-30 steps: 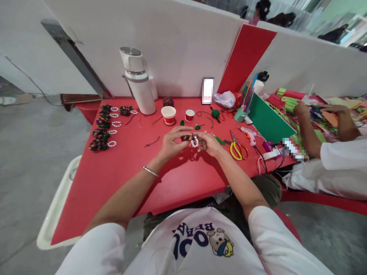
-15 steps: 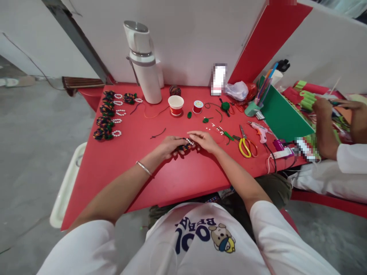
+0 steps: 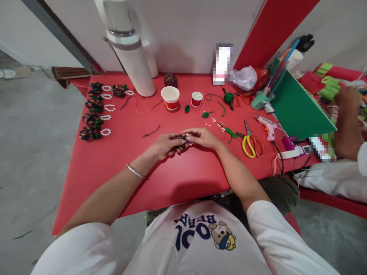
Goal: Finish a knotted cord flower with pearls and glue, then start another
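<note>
My left hand [image 3: 164,145] and my right hand [image 3: 203,137] meet at the middle of the red table [image 3: 120,168]. Between them is a small multicoloured yarn ornament with a loop of white beads [image 3: 182,140]. My left hand's fingers curl around the yarn part. My right hand pinches the bead end. Both hands rest low on the table top. A few loose white beads [image 3: 215,124] lie just beyond my right hand.
Finished yarn-and-bead pieces [image 3: 93,114] line the far left. A white flask [image 3: 129,49], paper cup [image 3: 170,97], thread spool [image 3: 196,99], yellow scissors [image 3: 248,143] and pink glue gun [image 3: 266,126] stand behind. Another person's arm [image 3: 345,122] works at the right.
My hands came down from a raised position onto the table with the ornament. The camera tilted down and closer to the table.
</note>
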The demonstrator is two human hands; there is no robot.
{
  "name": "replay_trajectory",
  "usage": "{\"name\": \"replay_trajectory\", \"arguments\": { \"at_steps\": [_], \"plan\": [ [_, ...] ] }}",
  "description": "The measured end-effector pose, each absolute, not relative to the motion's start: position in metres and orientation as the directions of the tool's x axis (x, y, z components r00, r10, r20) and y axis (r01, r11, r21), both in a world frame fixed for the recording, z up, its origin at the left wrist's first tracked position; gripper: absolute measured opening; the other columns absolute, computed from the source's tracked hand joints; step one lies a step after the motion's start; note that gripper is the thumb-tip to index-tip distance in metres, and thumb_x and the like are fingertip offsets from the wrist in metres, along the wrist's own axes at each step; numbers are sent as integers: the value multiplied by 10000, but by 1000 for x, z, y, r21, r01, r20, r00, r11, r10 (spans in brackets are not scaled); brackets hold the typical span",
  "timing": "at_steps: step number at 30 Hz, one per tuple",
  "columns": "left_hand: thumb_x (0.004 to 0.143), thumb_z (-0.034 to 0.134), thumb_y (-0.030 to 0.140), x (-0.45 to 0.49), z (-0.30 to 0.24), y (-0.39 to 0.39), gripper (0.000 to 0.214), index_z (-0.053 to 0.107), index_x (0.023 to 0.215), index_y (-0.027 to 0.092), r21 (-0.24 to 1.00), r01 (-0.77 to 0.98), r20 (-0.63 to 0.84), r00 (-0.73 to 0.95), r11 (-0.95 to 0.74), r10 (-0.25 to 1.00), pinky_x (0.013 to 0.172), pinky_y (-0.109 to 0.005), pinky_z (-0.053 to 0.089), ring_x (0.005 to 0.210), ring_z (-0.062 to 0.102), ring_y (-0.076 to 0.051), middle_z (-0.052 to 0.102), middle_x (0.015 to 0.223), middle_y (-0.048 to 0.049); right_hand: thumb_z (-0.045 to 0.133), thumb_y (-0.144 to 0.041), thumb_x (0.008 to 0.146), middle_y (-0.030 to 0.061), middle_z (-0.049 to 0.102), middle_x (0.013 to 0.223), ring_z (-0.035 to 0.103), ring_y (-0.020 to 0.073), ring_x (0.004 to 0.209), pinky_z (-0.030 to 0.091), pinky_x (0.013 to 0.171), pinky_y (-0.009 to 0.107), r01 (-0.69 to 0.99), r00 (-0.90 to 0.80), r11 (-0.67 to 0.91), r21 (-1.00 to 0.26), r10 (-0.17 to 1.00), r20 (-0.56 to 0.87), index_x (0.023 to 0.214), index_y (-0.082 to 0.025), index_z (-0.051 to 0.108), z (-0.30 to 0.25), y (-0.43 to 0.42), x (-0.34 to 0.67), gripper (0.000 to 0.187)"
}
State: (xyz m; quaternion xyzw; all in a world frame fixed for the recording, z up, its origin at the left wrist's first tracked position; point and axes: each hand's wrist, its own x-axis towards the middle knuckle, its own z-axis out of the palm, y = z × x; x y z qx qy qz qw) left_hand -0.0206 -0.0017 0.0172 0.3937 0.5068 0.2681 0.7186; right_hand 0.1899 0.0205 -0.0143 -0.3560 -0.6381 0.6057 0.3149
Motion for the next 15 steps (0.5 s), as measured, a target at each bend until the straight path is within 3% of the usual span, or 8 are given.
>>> {"name": "replay_trajectory", "arguments": {
  "at_steps": [3, 7, 11, 15],
  "plan": [
    [731, 835, 253, -19, 17, 0, 267, 682, 888, 101, 834, 16, -521, 349, 551, 779, 310, -173, 226, 387, 555, -103, 695, 592, -62, 691, -433, 895, -5, 707, 836, 633, 122, 721, 556, 727, 275, 48, -362, 18, -999, 932, 0, 1209, -213, 722, -18, 23, 189, 385],
    [727, 832, 276, -18, 14, 1, 280, 685, 891, 104, 836, 45, -527, 338, 546, 779, 315, -181, 244, 370, 544, -112, 678, 555, -61, 725, -461, 867, 5, 717, 831, 639, 135, 736, 556, 711, 273, 139, -137, 80, -987, 989, 61, 1180, -229, 736, -24, 25, 187, 390],
    [739, 815, 299, -19, 14, 1, 278, 685, 888, 104, 834, 68, -535, 337, 547, 775, 316, -190, 261, 347, 521, -113, 679, 548, -77, 719, -528, 856, 1, 698, 800, 612, 122, 625, 523, 554, 247, 144, -132, 27, -989, 991, 8, 1185, -228, 725, -27, 25, 183, 445],
    [747, 797, 304, -20, 17, 4, 252, 684, 867, 113, 810, 104, -575, 335, 577, 746, 309, -196, 246, 333, 507, -121, 643, 491, -63, 676, -493, 895, 30, 739, 875, 650, 134, 675, 574, 659, 285, 227, -144, 113, -967, 986, 81, 1137, -210, 737, -24, 23, 181, 377]
  ]
}}
